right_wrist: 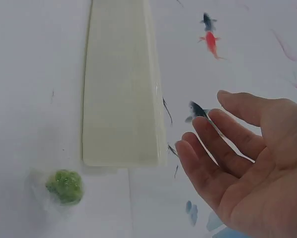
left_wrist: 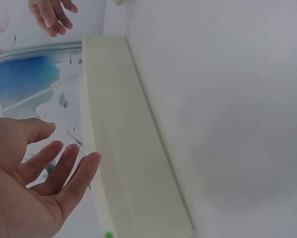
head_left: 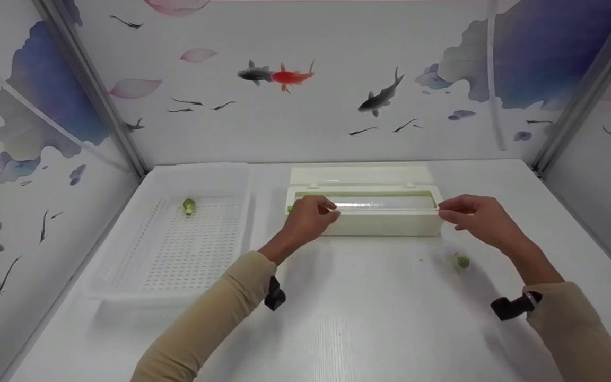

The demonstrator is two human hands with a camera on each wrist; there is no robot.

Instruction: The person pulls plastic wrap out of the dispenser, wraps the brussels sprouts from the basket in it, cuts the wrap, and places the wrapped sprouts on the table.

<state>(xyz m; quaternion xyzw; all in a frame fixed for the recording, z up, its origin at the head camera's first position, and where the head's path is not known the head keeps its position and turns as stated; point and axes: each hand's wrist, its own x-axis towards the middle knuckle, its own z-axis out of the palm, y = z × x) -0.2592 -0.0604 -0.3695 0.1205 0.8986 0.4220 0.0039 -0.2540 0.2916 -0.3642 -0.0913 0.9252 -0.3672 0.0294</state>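
A long pale cling film box [head_left: 385, 225] stands on the table with its lid [head_left: 358, 174] raised at the back. Clear shiny film [head_left: 369, 203] shows inside it. My left hand [head_left: 308, 217] is over the left part of the front rim; in the left wrist view its fingers are loosely bent, the thumb apart from them. At the right end of the box is my right hand [head_left: 478, 217], fingers bent and thumb near the forefinger. Neither wrist view shows anything between the fingers. A small green tab [left_wrist: 109, 234] sits at the box's left end.
Left of the box is a white perforated basket [head_left: 96, 265] with a small green item [head_left: 189, 206] in it. Another green lump [right_wrist: 65, 187], with clear film around it, lies on the table near the box's right end. Printed panels enclose the table at the back and sides.
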